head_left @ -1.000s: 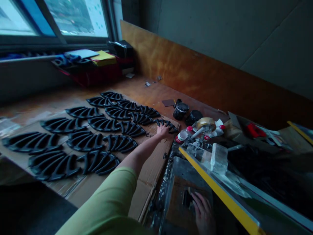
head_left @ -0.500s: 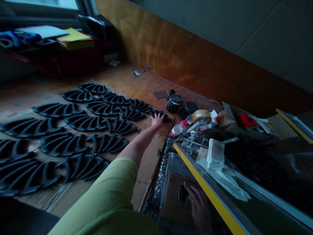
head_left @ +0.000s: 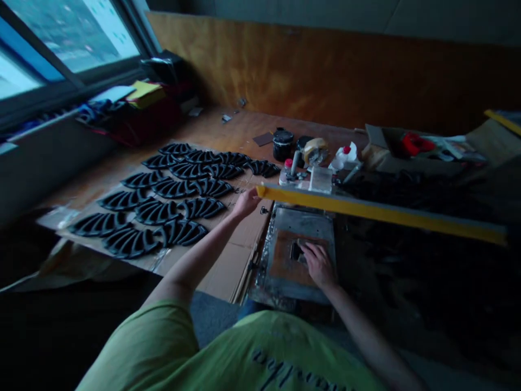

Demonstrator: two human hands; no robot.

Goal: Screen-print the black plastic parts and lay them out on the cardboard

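Note:
My left hand (head_left: 247,203) is closed at the left end of a long yellow-edged frame (head_left: 366,209), beside the cardboard. My right hand (head_left: 318,262) rests low over a brown board (head_left: 280,271) on a grey plate (head_left: 325,220). Its fingertips touch a small dark piece (head_left: 296,251); whether they pinch it is not clear. Black, ribbed, fan-shaped parts (head_left: 132,241) lie in rows on the cardboard (head_left: 220,266) to the left of my left hand.
Black tubs (head_left: 283,145), a tape roll (head_left: 315,152) and a bottle with a red cap (head_left: 286,172) stand behind the frame. An open carton (head_left: 378,149) holds a red item (head_left: 417,144). A dark heap (head_left: 431,288) lies at the right.
My left hand has left the fan-shaped part at the row's end and come back to the frame's end. The frame now lies lower and more level across the view, which has turned. My right hand stays at the board.

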